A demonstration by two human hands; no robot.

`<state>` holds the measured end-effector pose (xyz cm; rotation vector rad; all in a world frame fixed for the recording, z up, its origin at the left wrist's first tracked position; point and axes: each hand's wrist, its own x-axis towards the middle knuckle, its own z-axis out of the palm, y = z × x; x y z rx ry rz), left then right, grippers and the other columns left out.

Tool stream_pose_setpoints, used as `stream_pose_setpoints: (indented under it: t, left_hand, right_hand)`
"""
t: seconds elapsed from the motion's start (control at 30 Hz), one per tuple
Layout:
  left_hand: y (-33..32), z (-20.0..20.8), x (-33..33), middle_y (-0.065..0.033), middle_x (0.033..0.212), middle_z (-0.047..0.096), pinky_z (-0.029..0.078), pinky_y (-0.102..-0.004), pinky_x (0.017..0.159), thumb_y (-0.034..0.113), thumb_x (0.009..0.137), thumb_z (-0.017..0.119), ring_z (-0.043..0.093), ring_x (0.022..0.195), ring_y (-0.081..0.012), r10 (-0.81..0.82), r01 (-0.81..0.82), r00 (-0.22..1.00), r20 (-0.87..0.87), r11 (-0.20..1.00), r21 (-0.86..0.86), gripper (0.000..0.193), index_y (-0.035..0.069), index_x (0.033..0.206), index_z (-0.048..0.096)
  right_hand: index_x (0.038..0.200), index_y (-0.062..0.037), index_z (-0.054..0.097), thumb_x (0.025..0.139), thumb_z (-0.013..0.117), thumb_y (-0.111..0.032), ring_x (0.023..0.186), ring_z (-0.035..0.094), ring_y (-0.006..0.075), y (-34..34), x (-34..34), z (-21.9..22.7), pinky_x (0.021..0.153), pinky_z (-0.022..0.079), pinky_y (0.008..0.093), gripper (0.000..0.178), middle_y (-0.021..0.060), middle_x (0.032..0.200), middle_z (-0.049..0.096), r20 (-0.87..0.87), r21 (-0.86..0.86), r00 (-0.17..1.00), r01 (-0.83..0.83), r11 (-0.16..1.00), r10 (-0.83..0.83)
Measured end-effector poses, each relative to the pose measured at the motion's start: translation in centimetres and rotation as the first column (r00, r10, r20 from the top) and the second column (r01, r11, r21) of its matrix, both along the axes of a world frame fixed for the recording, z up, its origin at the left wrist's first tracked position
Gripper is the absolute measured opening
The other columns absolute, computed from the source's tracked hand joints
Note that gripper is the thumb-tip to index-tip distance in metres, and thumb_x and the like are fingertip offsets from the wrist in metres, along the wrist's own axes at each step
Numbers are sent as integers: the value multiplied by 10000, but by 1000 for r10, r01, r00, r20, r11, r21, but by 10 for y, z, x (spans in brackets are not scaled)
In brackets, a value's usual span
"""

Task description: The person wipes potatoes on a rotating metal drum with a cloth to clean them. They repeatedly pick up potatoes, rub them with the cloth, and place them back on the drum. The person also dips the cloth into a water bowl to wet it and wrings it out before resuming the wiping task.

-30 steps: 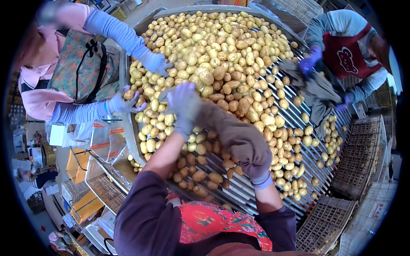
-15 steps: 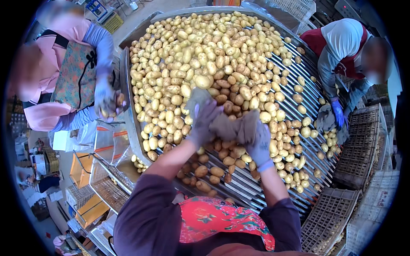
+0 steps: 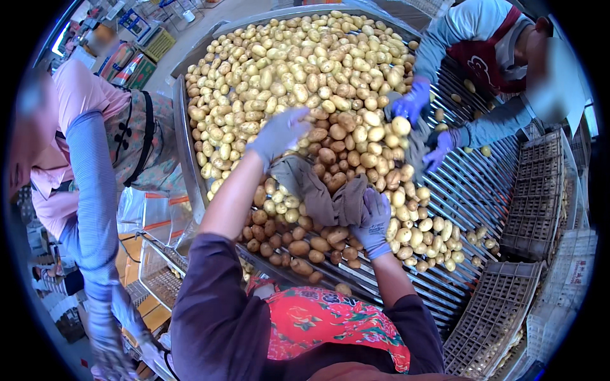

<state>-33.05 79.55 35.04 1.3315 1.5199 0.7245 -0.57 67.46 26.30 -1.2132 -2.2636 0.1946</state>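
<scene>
A heap of yellow potatoes covers much of the metal-barred sorting table. Browner potatoes lie around and in front of my hands. My right hand, in a grey glove, is closed on one end of a crumpled grey-brown cloth. The rest of the cloth drapes leftward over the potatoes. Above the pile, my left hand, also gloved, has its fingers stretched out and apart from the cloth; nothing shows in it.
At the right, a co-worker's purple-gloved hands reach over the potatoes with a dark cloth. Another co-worker's sleeved arm hangs down at the left. Plastic crates line the right edge; a wire-sided basket stands lower left.
My left hand has let go of the cloth and moved up and left. My right hand keeps the cloth, slightly lower. The right co-worker has leaned in over the potatoes; the left one's arm has dropped.
</scene>
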Motion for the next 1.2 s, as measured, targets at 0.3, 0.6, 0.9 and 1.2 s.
stream_pose_setpoints:
  t: [0.3, 0.6, 0.9, 1.2]
  left_hand:
    - [136, -63, -41, -126, 1493, 442, 403, -345, 1097, -164, 737, 524, 441, 1368, -270, 30, 241, 724, -690, 925, 293, 758, 135, 1432, 473]
    - [137, -47, -58, -119, 1236, 624, 550, -352, 738, -119, 744, 623, 655, 919, -232, -212, 138, 823, -527, 975, -177, 697, 187, 1366, 553]
    - [27, -48, -27, -36, 1105, 653, 525, -221, 772, 57, 839, 668, 635, 925, -104, 135, -155, 987, 82, 928, 338, 481, 72, 1311, 571]
    - [-91, 20, 43, -165, 1430, 469, 530, -279, 927, -99, 805, 597, 562, 1231, -292, 92, -215, 204, 975, 975, -47, 721, 103, 1464, 384]
  right_hand:
    - [1174, -35, 605, 518, 819, -353, 1244, 508, 359, 5, 3, -1, 1065, 344, 576, 760, 163, 1279, 560, -2, -37, 1000, -23, 999, 23]
    - [1171, -24, 607, 509, 823, -341, 1223, 521, 359, 7, 1, 3, 1057, 355, 561, 765, 159, 1275, 559, -1, -92, 1000, 7, 996, -7]
    - [1187, -39, 592, 548, 792, -293, 1206, 525, 359, 6, -6, 7, 1048, 369, 539, 717, 160, 1253, 574, -52, -17, 999, 16, 1000, -16]
    - [1224, -74, 574, 578, 807, -280, 1183, 527, 372, 7, -4, 5, 1017, 376, 535, 717, 144, 1247, 562, -24, -45, 1000, 15, 999, -16]
